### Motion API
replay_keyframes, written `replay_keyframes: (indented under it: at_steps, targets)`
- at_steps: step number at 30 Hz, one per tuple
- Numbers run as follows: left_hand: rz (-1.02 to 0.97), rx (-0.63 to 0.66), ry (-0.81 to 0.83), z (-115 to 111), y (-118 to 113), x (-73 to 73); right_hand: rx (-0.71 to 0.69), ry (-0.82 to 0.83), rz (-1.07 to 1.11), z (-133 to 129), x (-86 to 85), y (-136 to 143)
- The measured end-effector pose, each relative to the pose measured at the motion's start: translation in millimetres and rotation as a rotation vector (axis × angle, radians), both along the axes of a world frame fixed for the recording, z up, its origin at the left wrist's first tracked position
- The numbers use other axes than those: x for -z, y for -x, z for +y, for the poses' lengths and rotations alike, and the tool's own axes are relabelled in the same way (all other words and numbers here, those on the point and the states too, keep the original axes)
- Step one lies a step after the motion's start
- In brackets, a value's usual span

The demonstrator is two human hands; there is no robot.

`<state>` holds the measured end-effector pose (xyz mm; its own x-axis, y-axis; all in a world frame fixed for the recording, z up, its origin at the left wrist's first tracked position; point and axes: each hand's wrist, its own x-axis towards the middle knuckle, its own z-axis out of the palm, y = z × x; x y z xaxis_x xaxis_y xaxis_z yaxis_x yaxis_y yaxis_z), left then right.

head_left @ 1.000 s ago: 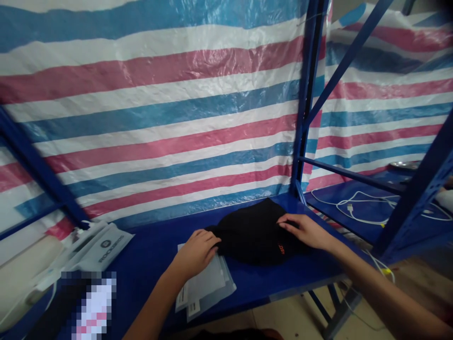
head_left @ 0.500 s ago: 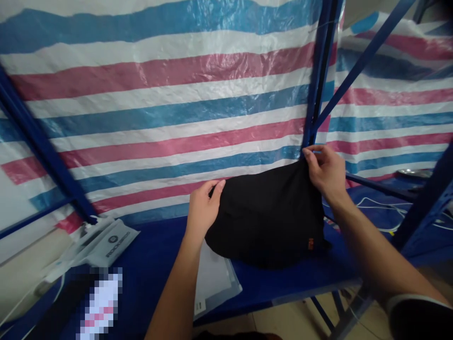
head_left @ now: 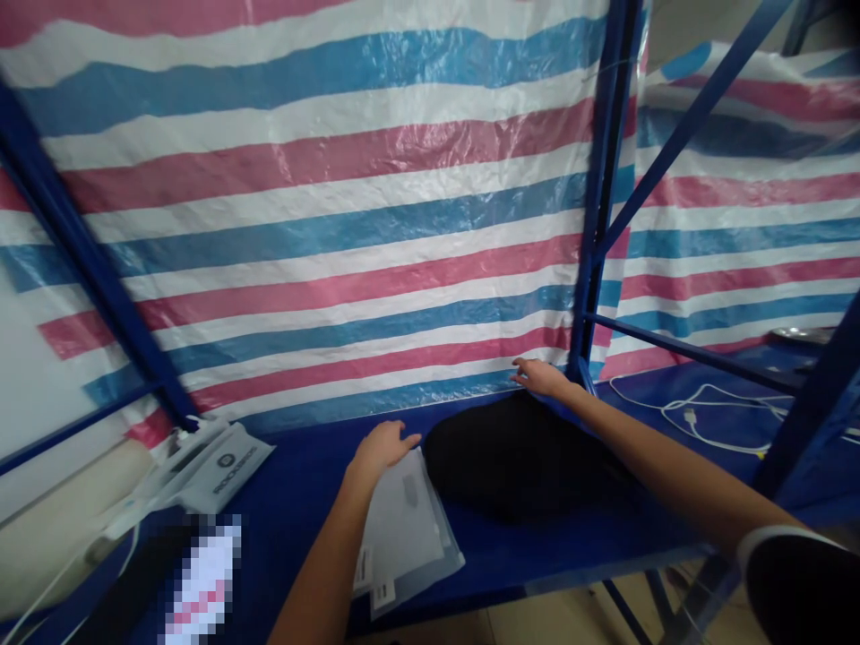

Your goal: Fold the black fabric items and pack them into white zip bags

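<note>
A black fabric item point(head_left: 517, 461) lies spread on the blue shelf point(head_left: 497, 555); its exact kind does not show. My right hand point(head_left: 541, 378) is over its far edge, fingers stretched out and holding nothing. To the left of the cloth is my left hand point(head_left: 384, 448), thumb and fingers apart, also without anything in it. Just below this hand, clear plastic zip bags point(head_left: 409, 520) with white labels lie beside the cloth. My left forearm covers part of the bags.
Blue metal posts point(head_left: 595, 224) and slanting bars frame the shelf. Behind hangs a striped plastic sheet point(head_left: 336, 233). At left are a grey printed pouch point(head_left: 235, 461) and a white power strip; white cables point(head_left: 712, 412) lie at right.
Both hands have let go of the black cloth, which was held up by its top edge and now lies flat. My right hand has moved down and left, my left hand down.
</note>
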<state>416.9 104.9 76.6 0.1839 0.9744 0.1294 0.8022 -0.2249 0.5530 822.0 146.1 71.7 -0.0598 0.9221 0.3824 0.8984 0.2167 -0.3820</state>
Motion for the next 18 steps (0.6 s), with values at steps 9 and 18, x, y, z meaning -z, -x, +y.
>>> replay_keyframes:
  at_steps: [9, 18]
  targets:
    - [0.054, 0.019, 0.100, 2.5, 51.5, 24.8, -0.530, 0.074, 0.006, 17.8, -10.5, 136.3]
    - [0.196, -0.603, -0.181, -4.5, 182.7, -13.9, -0.685, 0.185, -0.002, 21.6, 26.0, 217.3]
